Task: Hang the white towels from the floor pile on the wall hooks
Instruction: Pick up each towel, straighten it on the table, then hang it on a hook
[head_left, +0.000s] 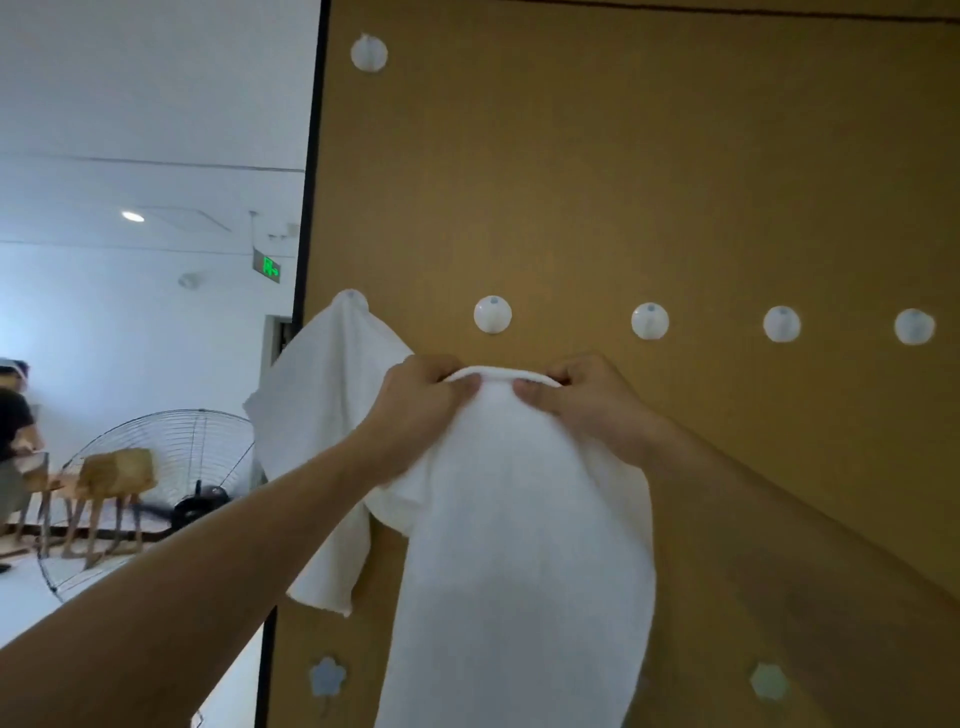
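Nearby, hung towel (332, 415) beside bare hooks (492, 314).

Towel (519, 519) soft white cloth; hooks (492, 314) glossy plastic

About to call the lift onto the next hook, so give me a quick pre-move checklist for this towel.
1. Left hand grip on towel edge: ok.
2. Right hand grip on same edge: ok.
3. Hook above the hands bare: ok.
4. Edge below hook, not yet on it: ok.
5. Hung towel on leftmost hook, overlapped by the held one: cannot tell if it will snag.
6. Towel's lower end out of view: cannot tell.
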